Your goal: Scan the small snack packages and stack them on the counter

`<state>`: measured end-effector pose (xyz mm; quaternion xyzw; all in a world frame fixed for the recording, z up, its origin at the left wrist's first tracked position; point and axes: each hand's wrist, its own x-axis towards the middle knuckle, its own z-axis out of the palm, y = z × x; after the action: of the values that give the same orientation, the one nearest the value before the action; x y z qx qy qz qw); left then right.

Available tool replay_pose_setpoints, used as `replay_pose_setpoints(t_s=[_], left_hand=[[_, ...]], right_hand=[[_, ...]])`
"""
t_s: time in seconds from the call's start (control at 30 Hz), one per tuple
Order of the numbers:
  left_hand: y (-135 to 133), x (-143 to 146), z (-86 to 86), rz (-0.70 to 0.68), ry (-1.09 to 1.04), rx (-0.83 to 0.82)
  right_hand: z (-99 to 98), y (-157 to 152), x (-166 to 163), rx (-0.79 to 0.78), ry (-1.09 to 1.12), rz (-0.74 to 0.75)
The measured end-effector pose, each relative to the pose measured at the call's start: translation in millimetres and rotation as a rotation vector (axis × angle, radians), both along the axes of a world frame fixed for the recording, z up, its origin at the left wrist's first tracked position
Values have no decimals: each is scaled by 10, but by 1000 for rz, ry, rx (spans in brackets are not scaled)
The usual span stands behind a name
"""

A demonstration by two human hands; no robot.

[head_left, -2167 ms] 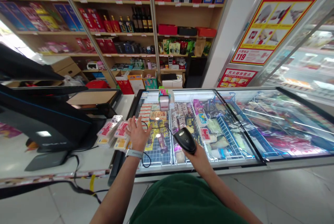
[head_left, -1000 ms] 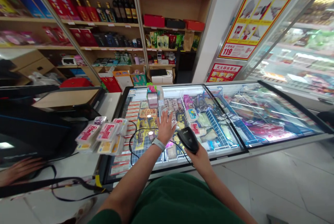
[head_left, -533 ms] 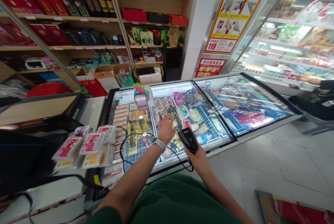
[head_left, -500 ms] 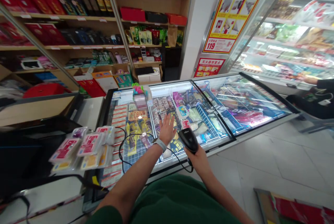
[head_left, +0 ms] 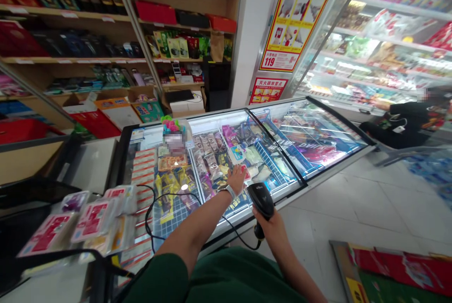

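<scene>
My left hand (head_left: 237, 179) rests with fingers apart over the glass top of a chest freezer (head_left: 335, 170), beside a small red-and-white label (head_left: 245, 171). A light-coloured watch (head_left: 230, 193) is on that wrist. In my right hand (head_left: 273, 227) is a black handheld barcode scanner (head_left: 262, 198), held by its handle with its head pointing forward over the freezer's front edge. Its black cable (head_left: 234, 228) runs from the handle leftward across the glass. Packaged frozen goods (head_left: 208, 145) lie in wire baskets under the glass.
Clear packs with pink labels (head_left: 92, 218) are piled at the left. A small container with colourful decoration (head_left: 173, 126) stands on the freezer's back corner. A person (head_left: 406, 122) is by the refrigerated shelves at right. A crate with red packages (head_left: 395, 265) is at lower right.
The view has turned right. My left hand has slid right across the glass towards the red-and-white label. The barcode scanner stays in my right hand. More of the person at right shows.
</scene>
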<state>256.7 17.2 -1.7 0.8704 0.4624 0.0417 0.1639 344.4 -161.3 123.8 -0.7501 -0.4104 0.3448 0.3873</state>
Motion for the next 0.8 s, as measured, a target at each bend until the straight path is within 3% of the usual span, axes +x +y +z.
replay_pose_setpoints(t_s=[0.2, 0.4, 0.53, 0.8], left_hand=[[36, 27, -138, 35, 10, -10], [-27, -90, -121, -16, 10, -16], [-165, -265, -143, -58, -6, -20], [-472, -741, -170, 61, -28, -43]], right_hand=[[14, -39, 8, 7, 17, -16], [-15, -63, -6, -2, 0, -16], [14, -74, -22, -5, -19, -4], [-19, -66, -34, -17, -16, 29]])
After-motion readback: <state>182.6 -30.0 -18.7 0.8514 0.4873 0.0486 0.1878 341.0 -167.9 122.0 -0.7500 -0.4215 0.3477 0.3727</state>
